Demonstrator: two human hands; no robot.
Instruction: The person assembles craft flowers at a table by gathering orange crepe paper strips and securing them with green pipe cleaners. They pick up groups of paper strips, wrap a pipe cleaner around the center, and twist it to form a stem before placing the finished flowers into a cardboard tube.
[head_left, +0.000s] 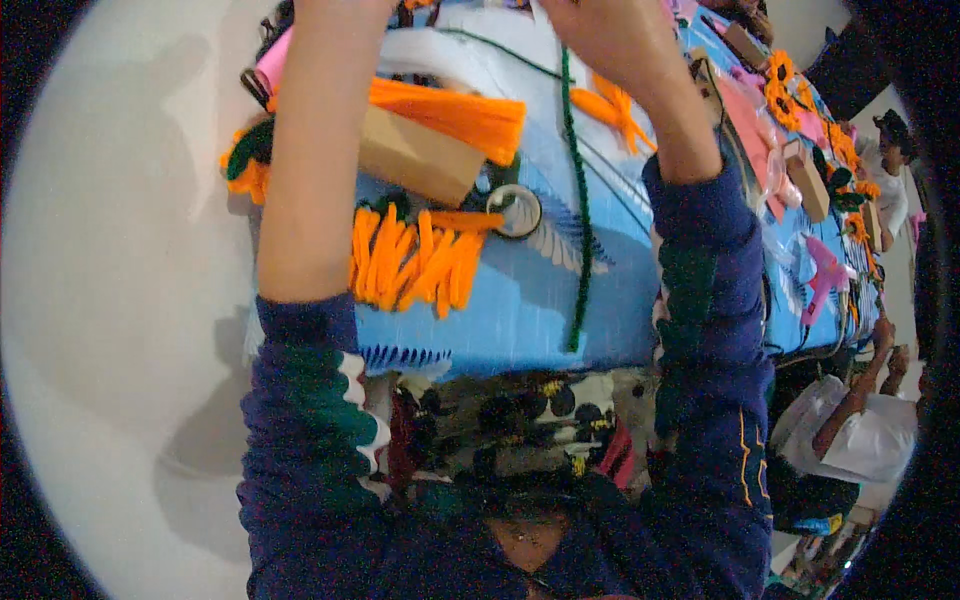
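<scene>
My left forearm reaches past the top edge, and its hand is out of view. Only the back part of my right hand (600, 26) shows at the top; its fingers are cut off. Beneath it lies an orange pipe-cleaner piece with loops (619, 109). A long dark green pipe cleaner (581, 217) runs down the blue patterned cloth (525, 315). Between the forearms are a bundle of orange pipe cleaners (465, 112), a brown cardboard box (424, 157), a roll of tape (514, 211) and a pile of short orange pipe-cleaner pieces (416, 262).
Orange and green pipe-cleaner work (251, 161) lies left of my left forearm. At the right are a pink glue gun (825, 279), a cardboard box (807, 180), orange flowers (781, 86) and cables. Other people sit beyond, one in a white top (862, 435). A pale wall (112, 262) stands left.
</scene>
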